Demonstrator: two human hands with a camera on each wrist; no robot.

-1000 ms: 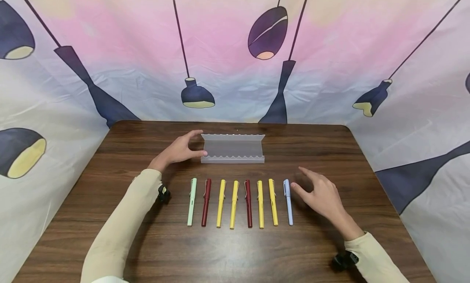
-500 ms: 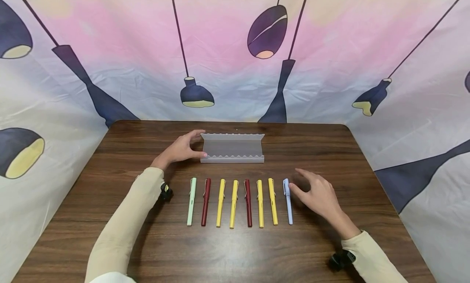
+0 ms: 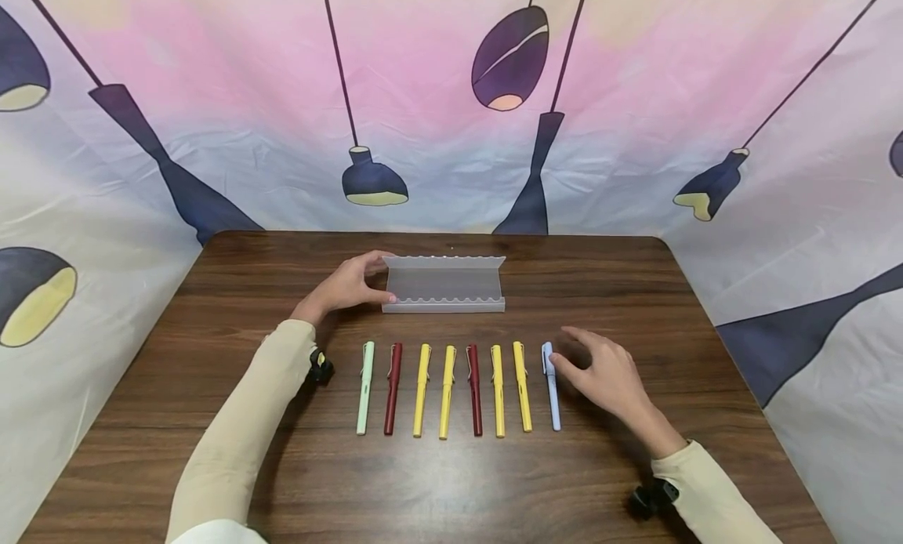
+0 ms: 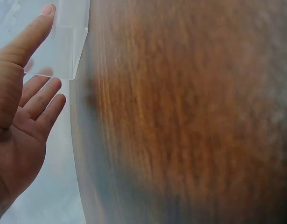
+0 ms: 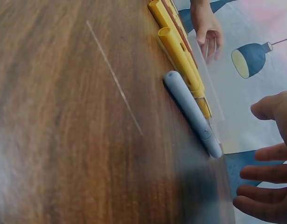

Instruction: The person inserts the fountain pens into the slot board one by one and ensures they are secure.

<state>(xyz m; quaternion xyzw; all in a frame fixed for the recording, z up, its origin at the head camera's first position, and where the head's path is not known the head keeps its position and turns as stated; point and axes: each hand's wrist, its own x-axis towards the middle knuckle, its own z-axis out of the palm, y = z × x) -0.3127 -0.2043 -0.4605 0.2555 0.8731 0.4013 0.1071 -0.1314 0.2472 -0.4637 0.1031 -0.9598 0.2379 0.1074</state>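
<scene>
A clear plastic pen tray (image 3: 444,282) with scalloped edges stands at the far middle of the table. My left hand (image 3: 344,285) holds its left end, thumb at the front corner and fingers at the back; fingertips show through the plastic in the left wrist view. My right hand (image 3: 612,373) is beside the light blue pen (image 3: 553,403), fingers spread and nothing held. Its thumb is close to the pen's cap in the head view, whether touching I cannot tell; in the right wrist view the hand (image 5: 269,172) appears apart from the pen.
Left of the light blue pen, a row of capped pens lies on the wooden table (image 3: 451,497): a pale green pen (image 3: 364,391), dark red ones (image 3: 393,391) and several yellow ones (image 3: 421,391). A cloth printed with lamps (image 3: 375,183) hangs behind the table.
My right hand has moved slightly left, closer to the light blue pen. The left hand stays at the tray's end. The head view has shifted a little.
</scene>
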